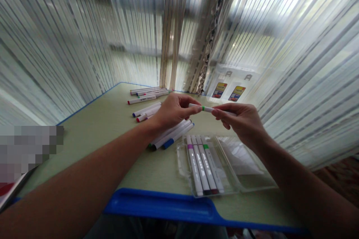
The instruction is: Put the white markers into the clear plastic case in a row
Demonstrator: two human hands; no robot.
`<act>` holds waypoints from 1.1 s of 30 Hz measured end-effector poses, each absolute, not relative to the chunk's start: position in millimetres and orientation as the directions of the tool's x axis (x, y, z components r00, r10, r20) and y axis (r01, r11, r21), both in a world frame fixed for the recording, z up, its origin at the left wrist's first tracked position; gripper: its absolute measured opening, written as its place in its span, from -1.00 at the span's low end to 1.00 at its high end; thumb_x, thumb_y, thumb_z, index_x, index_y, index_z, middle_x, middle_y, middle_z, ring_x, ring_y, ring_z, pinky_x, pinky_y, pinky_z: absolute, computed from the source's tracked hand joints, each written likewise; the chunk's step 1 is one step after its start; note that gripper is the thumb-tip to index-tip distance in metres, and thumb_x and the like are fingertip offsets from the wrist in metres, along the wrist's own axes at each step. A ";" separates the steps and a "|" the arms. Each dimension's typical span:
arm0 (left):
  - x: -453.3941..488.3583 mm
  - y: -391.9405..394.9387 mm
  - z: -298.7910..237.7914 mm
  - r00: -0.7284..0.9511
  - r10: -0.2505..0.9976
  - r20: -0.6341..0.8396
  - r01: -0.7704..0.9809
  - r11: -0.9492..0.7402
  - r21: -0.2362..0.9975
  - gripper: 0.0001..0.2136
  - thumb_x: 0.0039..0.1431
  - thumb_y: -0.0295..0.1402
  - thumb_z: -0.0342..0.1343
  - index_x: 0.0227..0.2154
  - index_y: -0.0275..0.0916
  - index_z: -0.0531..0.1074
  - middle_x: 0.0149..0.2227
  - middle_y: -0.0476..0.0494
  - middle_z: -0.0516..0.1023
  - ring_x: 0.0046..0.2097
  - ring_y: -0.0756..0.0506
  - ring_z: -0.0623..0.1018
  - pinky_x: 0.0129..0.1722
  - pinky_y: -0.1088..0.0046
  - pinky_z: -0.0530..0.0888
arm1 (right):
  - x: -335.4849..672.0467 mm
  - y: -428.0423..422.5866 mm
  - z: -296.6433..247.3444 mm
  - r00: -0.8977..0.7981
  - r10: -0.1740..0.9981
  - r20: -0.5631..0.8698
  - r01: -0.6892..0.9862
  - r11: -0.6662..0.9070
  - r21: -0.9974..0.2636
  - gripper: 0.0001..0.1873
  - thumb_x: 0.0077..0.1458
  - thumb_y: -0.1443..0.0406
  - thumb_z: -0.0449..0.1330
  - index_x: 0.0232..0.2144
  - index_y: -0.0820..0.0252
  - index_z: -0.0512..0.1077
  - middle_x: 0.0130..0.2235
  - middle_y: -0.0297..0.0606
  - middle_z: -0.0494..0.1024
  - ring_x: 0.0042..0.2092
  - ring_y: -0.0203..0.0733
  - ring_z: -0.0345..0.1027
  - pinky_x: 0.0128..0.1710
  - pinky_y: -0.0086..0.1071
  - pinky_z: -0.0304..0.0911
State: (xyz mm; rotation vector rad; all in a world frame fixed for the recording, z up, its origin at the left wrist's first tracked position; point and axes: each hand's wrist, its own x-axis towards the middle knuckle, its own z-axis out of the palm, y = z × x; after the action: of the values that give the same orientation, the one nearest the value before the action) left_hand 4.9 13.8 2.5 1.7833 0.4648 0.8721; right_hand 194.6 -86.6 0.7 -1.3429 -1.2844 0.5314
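Note:
Both my hands hold one white marker with a green band [206, 109] level above the table. My left hand [173, 111] pinches its left end between thumb and fingers. My right hand [240, 120] grips its right end, fingers closed round it. Below them lies an open clear plastic case [254, 183] with several white markers [202, 164] laid side by side in its left half; its right half holds a white sheet.
Loose markers lie on the pale green table [112, 127]: a bunch by my left wrist [175, 134], others farther back [146, 95]. A blue tray edge [159, 205] runs along the near side. Striped curtains surround the table; two packaged cards [228, 92] hang behind.

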 end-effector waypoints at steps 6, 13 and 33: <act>7.3 7.9 1.9 0.677 0.664 0.317 -0.056 -0.383 0.922 -0.76 -0.01 -0.29 0.38 -0.40 -0.38 0.54 -0.56 -0.03 0.47 -0.54 0.07 0.39 -0.56 0.57 0.27 | 189.7 -91.4 5.1 0.218 0.861 0.459 0.573 0.268 -0.775 -0.77 -0.08 0.14 0.45 -0.44 0.19 0.66 -0.57 -0.28 0.52 -0.57 -0.34 0.23 -0.67 -0.47 0.01; 10.1 8.0 -2.7 0.710 0.607 0.356 -0.058 -0.454 0.889 -0.74 0.00 -0.26 0.36 -0.35 -0.39 0.61 -0.52 -0.07 0.51 -0.50 0.06 0.39 -0.52 0.56 0.27 | 190.1 -90.2 3.4 0.182 0.870 0.459 0.573 0.285 -0.768 -0.74 -0.09 0.11 0.45 -0.45 0.20 0.66 -0.57 -0.25 0.54 -0.56 -0.32 0.28 -0.65 -0.46 0.05; 10.8 8.5 -5.4 0.727 0.565 0.391 -0.054 -0.521 0.852 -0.71 0.09 -0.22 0.29 -0.28 -0.40 0.62 -0.57 0.01 0.41 -0.54 0.08 0.28 -0.55 0.58 0.17 | 189.5 -91.6 3.3 0.148 0.914 0.379 0.494 0.264 -0.828 -0.72 -0.01 0.13 0.42 -0.35 0.25 0.65 -0.52 -0.25 0.57 -0.61 -0.42 0.20 -0.66 -0.51 0.07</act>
State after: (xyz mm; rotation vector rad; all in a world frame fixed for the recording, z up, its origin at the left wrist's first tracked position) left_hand 10.8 8.5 -5.4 1.9797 0.3894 0.8209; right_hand 189.5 -91.6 3.3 -1.3770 -1.4953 0.5072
